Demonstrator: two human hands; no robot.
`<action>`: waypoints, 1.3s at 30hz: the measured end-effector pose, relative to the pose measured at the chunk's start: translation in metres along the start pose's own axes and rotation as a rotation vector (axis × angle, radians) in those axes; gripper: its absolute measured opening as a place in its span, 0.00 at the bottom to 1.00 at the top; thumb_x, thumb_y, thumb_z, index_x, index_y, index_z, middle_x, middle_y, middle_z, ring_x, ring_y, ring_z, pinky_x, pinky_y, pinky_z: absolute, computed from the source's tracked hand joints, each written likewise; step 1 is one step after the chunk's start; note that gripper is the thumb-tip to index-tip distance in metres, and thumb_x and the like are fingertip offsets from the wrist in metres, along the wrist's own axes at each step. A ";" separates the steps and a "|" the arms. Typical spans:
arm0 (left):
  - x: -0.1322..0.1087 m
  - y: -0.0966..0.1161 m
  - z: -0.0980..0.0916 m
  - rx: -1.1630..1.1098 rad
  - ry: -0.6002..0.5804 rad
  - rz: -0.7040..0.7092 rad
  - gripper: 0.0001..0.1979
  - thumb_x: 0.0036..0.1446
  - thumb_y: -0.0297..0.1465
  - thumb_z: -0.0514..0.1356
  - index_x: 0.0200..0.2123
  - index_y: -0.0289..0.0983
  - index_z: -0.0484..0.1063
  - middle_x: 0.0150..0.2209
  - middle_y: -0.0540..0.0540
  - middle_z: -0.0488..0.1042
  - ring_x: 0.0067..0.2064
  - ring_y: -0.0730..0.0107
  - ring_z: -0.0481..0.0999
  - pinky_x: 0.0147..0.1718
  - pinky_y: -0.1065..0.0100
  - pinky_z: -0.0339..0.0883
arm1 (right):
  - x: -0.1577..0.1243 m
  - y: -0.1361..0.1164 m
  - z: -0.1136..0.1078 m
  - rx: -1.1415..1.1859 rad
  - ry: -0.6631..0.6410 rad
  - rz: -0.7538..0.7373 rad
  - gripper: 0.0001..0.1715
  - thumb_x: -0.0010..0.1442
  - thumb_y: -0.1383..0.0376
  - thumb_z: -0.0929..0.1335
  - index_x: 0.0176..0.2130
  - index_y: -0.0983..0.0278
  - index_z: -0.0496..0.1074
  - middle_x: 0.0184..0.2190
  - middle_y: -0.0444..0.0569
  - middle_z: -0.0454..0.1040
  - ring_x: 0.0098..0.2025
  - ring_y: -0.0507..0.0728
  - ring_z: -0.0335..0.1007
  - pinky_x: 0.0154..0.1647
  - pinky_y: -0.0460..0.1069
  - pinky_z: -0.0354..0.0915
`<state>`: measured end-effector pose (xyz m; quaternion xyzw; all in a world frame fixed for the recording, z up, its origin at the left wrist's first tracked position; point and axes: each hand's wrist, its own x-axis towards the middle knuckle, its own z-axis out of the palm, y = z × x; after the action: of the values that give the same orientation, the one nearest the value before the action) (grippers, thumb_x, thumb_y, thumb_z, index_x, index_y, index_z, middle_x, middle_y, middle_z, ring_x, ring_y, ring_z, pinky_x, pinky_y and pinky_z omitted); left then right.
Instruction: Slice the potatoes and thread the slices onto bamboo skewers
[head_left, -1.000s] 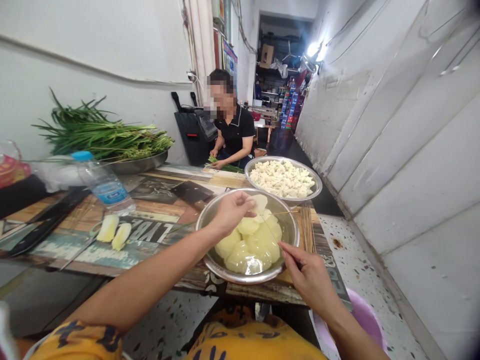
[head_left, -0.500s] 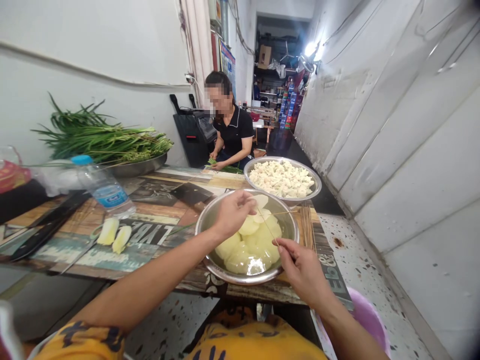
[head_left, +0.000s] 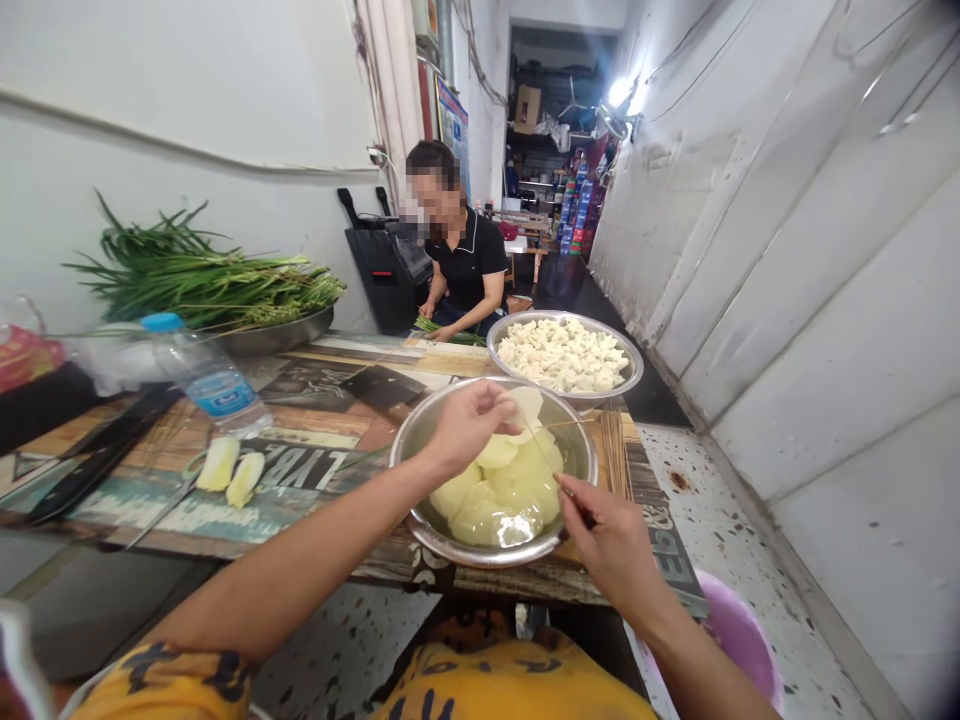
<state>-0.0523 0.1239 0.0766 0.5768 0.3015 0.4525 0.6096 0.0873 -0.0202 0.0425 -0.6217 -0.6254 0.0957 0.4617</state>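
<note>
A steel bowl [head_left: 420, 537] in front of me holds pale, thin potato slices [head_left: 480, 497] in liquid. Over its far side my left hand [head_left: 474, 425] pinches a potato slice [head_left: 527, 404] by its edge. My right hand [head_left: 604, 528], at the bowl's right rim, is closed on the lower end of a thin wooden skewer [head_left: 541, 450]. The skewer slants up and left to the slice; whether its tip has gone through, I cannot tell. Another skewer [head_left: 568, 424] lies across the bowl's right rim.
Several skewers [head_left: 615, 445] lie right of the bowl. Behind it stands a basin of cauliflower florets [head_left: 562, 357]. Leftward are a water bottle [head_left: 217, 385], cut vegetable pieces [head_left: 219, 463], a black-handled knife [head_left: 82, 470] and leafy greens [head_left: 217, 275]. Across the table, a person [head_left: 465, 265] handles green stalks.
My right hand has moved slightly to the right with the skewer. The slice in my left hand is turned more upright, its broad face showing more. The other person's head has dipped.
</note>
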 end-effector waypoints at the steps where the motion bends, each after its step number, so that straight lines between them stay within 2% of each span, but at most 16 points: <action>1: 0.000 -0.001 0.000 -0.005 0.008 -0.001 0.14 0.41 0.34 0.66 0.25 0.33 0.64 0.24 0.53 0.69 0.25 0.77 0.71 0.28 0.69 0.71 | -0.001 0.001 0.000 -0.042 0.002 -0.032 0.16 0.57 0.63 0.63 0.42 0.63 0.75 0.39 0.53 0.77 0.38 0.58 0.74 0.41 0.51 0.68; 5: 0.001 -0.002 0.001 -0.006 0.045 -0.010 0.14 0.40 0.34 0.66 0.24 0.33 0.65 0.24 0.52 0.69 0.26 0.77 0.70 0.28 0.69 0.72 | -0.001 0.003 -0.002 0.012 -0.068 0.016 0.16 0.59 0.63 0.61 0.43 0.64 0.73 0.39 0.53 0.77 0.38 0.57 0.73 0.39 0.49 0.68; 8: 0.001 -0.002 0.001 -0.036 0.061 -0.039 0.15 0.38 0.34 0.67 0.23 0.33 0.65 0.23 0.53 0.68 0.26 0.77 0.69 0.27 0.68 0.73 | -0.001 0.004 -0.003 0.145 -0.135 0.134 0.16 0.60 0.60 0.61 0.42 0.65 0.72 0.32 0.51 0.76 0.30 0.54 0.71 0.28 0.46 0.66; 10: 0.000 -0.003 0.000 -0.060 0.069 -0.050 0.16 0.37 0.34 0.68 0.23 0.33 0.64 0.23 0.52 0.68 0.26 0.77 0.68 0.26 0.67 0.73 | 0.000 0.004 -0.004 0.282 -0.174 0.233 0.18 0.59 0.57 0.62 0.41 0.66 0.72 0.23 0.47 0.72 0.22 0.50 0.65 0.20 0.43 0.60; 12: 0.001 -0.003 -0.002 -0.086 0.058 -0.073 0.16 0.36 0.34 0.68 0.23 0.33 0.64 0.24 0.52 0.68 0.27 0.77 0.68 0.26 0.68 0.72 | 0.002 0.002 -0.006 0.477 -0.244 0.365 0.20 0.58 0.55 0.63 0.42 0.67 0.71 0.16 0.40 0.62 0.15 0.46 0.54 0.13 0.42 0.52; 14: 0.002 -0.004 -0.005 -0.134 0.022 -0.135 0.17 0.35 0.34 0.69 0.23 0.33 0.64 0.25 0.51 0.68 0.28 0.76 0.69 0.26 0.69 0.72 | 0.005 0.000 -0.010 0.669 -0.323 0.484 0.23 0.57 0.53 0.63 0.44 0.68 0.69 0.14 0.35 0.55 0.11 0.44 0.45 0.10 0.41 0.45; 16: 0.003 -0.005 -0.007 -0.175 -0.014 -0.201 0.18 0.34 0.34 0.70 0.24 0.33 0.64 0.26 0.50 0.69 0.29 0.75 0.70 0.27 0.69 0.71 | 0.008 -0.002 -0.013 0.766 -0.370 0.551 0.25 0.56 0.52 0.64 0.45 0.68 0.68 0.14 0.33 0.53 0.10 0.42 0.39 0.09 0.41 0.41; 18: 0.004 -0.006 -0.008 -0.169 -0.017 -0.219 0.18 0.34 0.34 0.70 0.24 0.33 0.64 0.26 0.50 0.70 0.29 0.75 0.70 0.28 0.68 0.71 | 0.010 -0.002 -0.014 0.738 -0.359 0.547 0.25 0.56 0.52 0.64 0.45 0.69 0.69 0.13 0.33 0.53 0.10 0.43 0.40 0.09 0.41 0.41; 19: 0.004 -0.006 -0.007 -0.150 -0.010 -0.209 0.18 0.35 0.35 0.69 0.24 0.33 0.64 0.27 0.50 0.70 0.29 0.75 0.70 0.28 0.68 0.71 | 0.010 -0.002 -0.014 0.679 -0.335 0.518 0.25 0.57 0.53 0.64 0.45 0.69 0.70 0.13 0.34 0.54 0.10 0.43 0.43 0.09 0.41 0.44; 22: 0.002 -0.005 -0.004 -0.079 -0.012 -0.142 0.16 0.37 0.35 0.68 0.25 0.33 0.66 0.27 0.49 0.71 0.29 0.74 0.71 0.31 0.66 0.71 | 0.009 0.001 -0.012 0.398 -0.215 0.348 0.21 0.56 0.56 0.64 0.42 0.68 0.73 0.18 0.43 0.68 0.20 0.50 0.64 0.19 0.43 0.61; 24: 0.001 -0.004 -0.002 -0.004 -0.032 -0.103 0.14 0.38 0.34 0.67 0.26 0.33 0.67 0.27 0.50 0.72 0.28 0.75 0.71 0.30 0.68 0.70 | 0.007 0.004 -0.011 0.222 -0.157 0.246 0.18 0.56 0.58 0.65 0.41 0.66 0.74 0.27 0.49 0.75 0.29 0.54 0.71 0.29 0.47 0.67; 29: 0.000 -0.005 -0.003 0.308 -0.019 0.013 0.10 0.43 0.35 0.64 0.27 0.34 0.72 0.22 0.49 0.72 0.25 0.72 0.72 0.26 0.70 0.67 | 0.002 0.009 -0.010 -0.080 -0.110 0.060 0.16 0.58 0.61 0.63 0.41 0.64 0.75 0.29 0.49 0.78 0.27 0.55 0.72 0.29 0.47 0.68; 33: 0.001 -0.007 -0.003 0.379 0.034 0.040 0.10 0.46 0.36 0.62 0.28 0.34 0.72 0.22 0.48 0.73 0.25 0.68 0.75 0.25 0.71 0.66 | -0.004 0.006 -0.007 -0.191 -0.033 -0.100 0.17 0.59 0.63 0.62 0.45 0.63 0.73 0.37 0.52 0.77 0.34 0.57 0.74 0.36 0.49 0.67; 35: 0.000 -0.006 -0.002 0.392 0.052 0.049 0.09 0.46 0.36 0.61 0.26 0.34 0.71 0.21 0.49 0.73 0.24 0.68 0.75 0.24 0.71 0.65 | -0.004 0.002 -0.005 -0.078 -0.060 -0.051 0.17 0.59 0.62 0.62 0.45 0.63 0.73 0.37 0.53 0.77 0.34 0.57 0.73 0.35 0.49 0.67; 37: 0.000 -0.006 -0.002 0.410 0.054 0.086 0.09 0.46 0.35 0.61 0.24 0.34 0.69 0.21 0.50 0.72 0.24 0.69 0.75 0.23 0.72 0.64 | -0.003 -0.002 -0.006 0.170 -0.140 0.120 0.17 0.59 0.59 0.62 0.43 0.64 0.73 0.27 0.50 0.75 0.25 0.53 0.70 0.25 0.46 0.65; 39: -0.001 -0.006 -0.002 0.430 0.054 0.119 0.09 0.47 0.35 0.61 0.23 0.34 0.69 0.21 0.51 0.72 0.24 0.70 0.74 0.23 0.73 0.64 | 0.000 -0.004 -0.009 0.518 -0.260 0.365 0.19 0.59 0.55 0.62 0.42 0.65 0.71 0.16 0.40 0.64 0.13 0.47 0.56 0.12 0.42 0.55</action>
<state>-0.0532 0.1243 0.0708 0.6978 0.3727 0.4285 0.4365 0.0905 -0.0249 0.0506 -0.5682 -0.5122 0.4109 0.4959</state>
